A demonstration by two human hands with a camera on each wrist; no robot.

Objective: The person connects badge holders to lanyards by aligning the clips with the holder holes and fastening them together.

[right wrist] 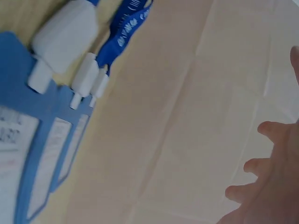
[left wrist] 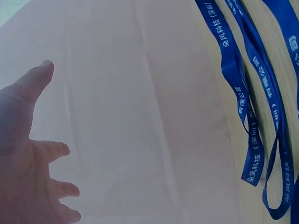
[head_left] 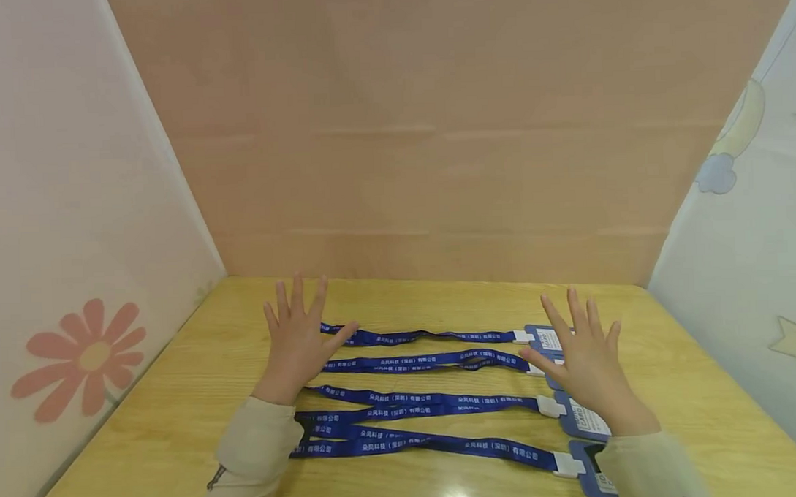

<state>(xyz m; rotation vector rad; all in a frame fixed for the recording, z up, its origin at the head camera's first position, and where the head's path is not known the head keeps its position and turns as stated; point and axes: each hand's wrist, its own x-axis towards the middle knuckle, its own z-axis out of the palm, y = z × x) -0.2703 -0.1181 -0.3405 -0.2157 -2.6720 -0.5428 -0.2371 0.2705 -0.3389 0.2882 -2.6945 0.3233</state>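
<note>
Several blue lanyards with white lettering lie side by side across the table, among them a far lanyard (head_left: pixel 401 339) and a near lanyard (head_left: pixel 444 445). Each ends at the right in a white clip (head_left: pixel 551 406) and a blue card holder (head_left: pixel 578 418). My left hand (head_left: pixel 299 351), fingers spread, hovers over the lanyards' left ends and holds nothing. Spread in the same way, my right hand (head_left: pixel 586 366) is above the card holders and partly hides them. In the left wrist view, two looped lanyard ends (left wrist: pixel 254 158) show beyond the hand.
The wooden table (head_left: pixel 179 402) meets a plain tan back panel (head_left: pixel 421 167). A left wall (head_left: pixel 48 217) with a red flower print and a right wall (head_left: pixel 754 265) with moon and star prints flank it.
</note>
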